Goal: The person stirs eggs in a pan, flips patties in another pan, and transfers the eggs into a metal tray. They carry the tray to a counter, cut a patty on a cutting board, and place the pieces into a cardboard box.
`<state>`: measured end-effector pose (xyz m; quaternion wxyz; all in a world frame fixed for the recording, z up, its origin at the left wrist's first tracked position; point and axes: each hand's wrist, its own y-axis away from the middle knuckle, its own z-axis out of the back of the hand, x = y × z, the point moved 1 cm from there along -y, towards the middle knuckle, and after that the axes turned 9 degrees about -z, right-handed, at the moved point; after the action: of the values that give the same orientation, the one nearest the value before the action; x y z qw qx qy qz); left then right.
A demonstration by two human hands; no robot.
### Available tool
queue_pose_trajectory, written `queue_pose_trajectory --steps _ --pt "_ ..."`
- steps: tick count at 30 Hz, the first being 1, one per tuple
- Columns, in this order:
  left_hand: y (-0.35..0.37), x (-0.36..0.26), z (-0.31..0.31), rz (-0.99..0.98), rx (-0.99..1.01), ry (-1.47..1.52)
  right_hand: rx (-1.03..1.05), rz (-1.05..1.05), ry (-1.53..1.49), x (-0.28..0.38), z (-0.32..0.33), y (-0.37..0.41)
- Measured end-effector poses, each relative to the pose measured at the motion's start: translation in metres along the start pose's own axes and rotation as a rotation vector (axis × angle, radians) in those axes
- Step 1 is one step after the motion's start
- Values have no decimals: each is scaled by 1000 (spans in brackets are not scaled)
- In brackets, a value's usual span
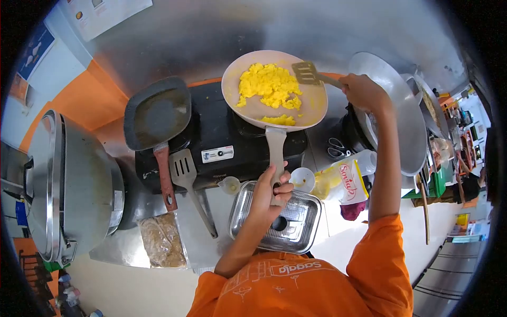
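My left hand [268, 193] is closed around the beige handle of a frying pan [311, 113], which sits over the right side of a black stove [211, 137]. Yellow scrambled eggs [269, 82] lie in a clump in the pan, with a smaller strip near the handle side. In my right hand [364, 92] is a slotted spatula [307, 73], its head over the pan's right rim, apart from the eggs. Below my left hand stands a rectangular metal tray [301, 232], partly hidden by my forearm.
On the left are a grey square pan [158, 116], another slotted spatula [183, 164], a bag of brown contents [162, 240] and a large metal pot [79, 174]. A small cup [229, 185], white bowl [302, 179], yellow packet [343, 182], scissors [336, 148] and large wok [406, 116] surround the right side.
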<state>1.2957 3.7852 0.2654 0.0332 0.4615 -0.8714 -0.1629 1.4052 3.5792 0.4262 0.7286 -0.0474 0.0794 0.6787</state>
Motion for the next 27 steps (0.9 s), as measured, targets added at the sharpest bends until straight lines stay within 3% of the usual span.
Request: queue_pose_trajectory --steps 1,4,7,10,12,14,16,18,21,24,27 --pt "0 -1 0 20 3 -32 22 1 78 -13 -13 -20" --pt "4 -5 -3 52 -4 -142 535 -332 -343 -41 -43 -69" --pt "7 -6 -8 64 -13 -239 681 -259 -882 -39 -73 -91" --pt "4 -6 -5 65 -2 -249 618 -140 -759 -24 -78 -93" --pt "7 -4 -6 40 -32 -267 227 188 -491 -18 -85 -88" --pt "8 -4 -8 37 -47 -261 -33 391 -321 -15 -91 -74" --pt "7 -4 -9 31 -43 -248 -162 488 -255 10 -72 -38" --pt "6 -4 -6 28 -28 -230 -5 200 -82 41 -43 11" --pt "4 -3 -1 18 0 -228 -16 111 67 57 -38 59" --pt "3 -2 2 24 32 -174 -153 143 30 52 -32 92" --pt "1 -1 5 23 49 -143 -142 154 97 42 -10 114"
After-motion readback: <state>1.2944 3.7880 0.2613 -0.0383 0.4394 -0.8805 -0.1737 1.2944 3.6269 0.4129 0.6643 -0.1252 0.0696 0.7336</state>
